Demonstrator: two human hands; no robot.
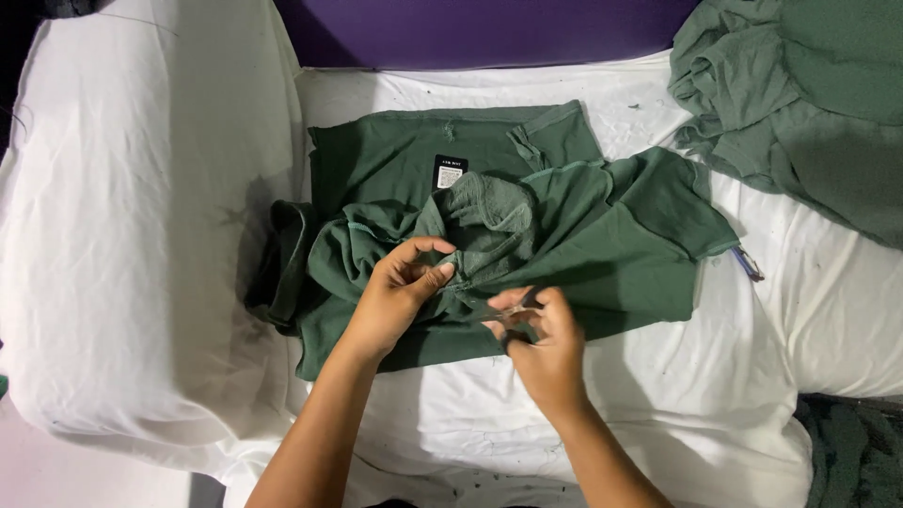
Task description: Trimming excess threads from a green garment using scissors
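Note:
A dark green garment (602, 245) lies crumpled on a white cloth-covered surface (696, 395), with a small black label patch (450, 172) near its upper middle. My left hand (400, 292) pinches a fold of the green fabric near the garment's centre. My right hand (541, 339) is closed around a small pair of scissors (513, 320), dark handled, its tip at the fabric just beside the left hand's pinch.
A heap of similar green garments (800, 94) sits at the top right. A bulky white covered cushion (141, 216) fills the left side. A purple surface (480, 28) runs along the top. Dark fabric (856, 452) shows at the bottom right.

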